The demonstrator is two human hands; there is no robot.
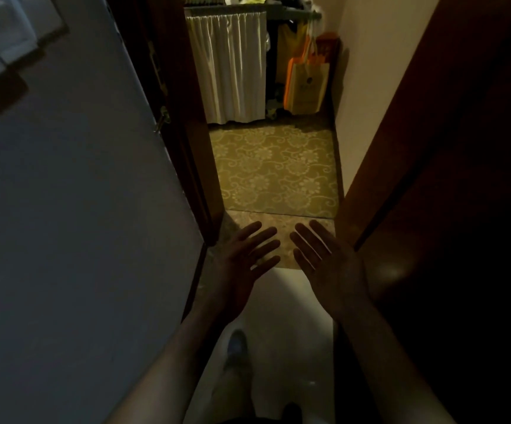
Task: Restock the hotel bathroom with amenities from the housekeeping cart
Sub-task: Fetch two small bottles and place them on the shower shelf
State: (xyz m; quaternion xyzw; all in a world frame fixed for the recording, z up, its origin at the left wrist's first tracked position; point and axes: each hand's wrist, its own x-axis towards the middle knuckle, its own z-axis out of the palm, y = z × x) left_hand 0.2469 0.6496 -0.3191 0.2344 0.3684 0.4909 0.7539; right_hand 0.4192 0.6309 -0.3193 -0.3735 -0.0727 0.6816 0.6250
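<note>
Stage: judging by the empty hands and the cart ahead, this looks like a walk out to fetch supplies, with nothing in hand to restock with.
Left hand (pixel 242 264): held out at waist height, fingers straight and fanned apart, holding nothing.
Right hand (pixel 330 267): just beside the left hand and apart from it, fingers straight and slightly spread, holding nothing.
Cart (pixel 229 65): well beyond both hands, straight ahead through the doorway, its front hung with a white curtain (pixel 226 87).
Amenities: none in either hand. The clutter on the cart's top shelf (pixel 232 7) is too blurred to name.
Done so far: nothing that these views can confirm, as the bathroom is not in sight.
Left to do: by my reading, reach the cart, pick the items and carry them back.
Count, hands: two, both empty.
Count, carts: one.
Count, bags (pixel 307 84): at least two hang beyond the right hand at the cart's end, one orange and cream, one yellow behind it. An orange shape by the wall is unclear.
Count, doors: one pale door (pixel 64 209) to the left of the left hand.
Count, shoes: one shoe (pixel 237 347) below the hands.
Floor: patterned carpet (pixel 275 169) lies between the fingertips and the cart.
</note>
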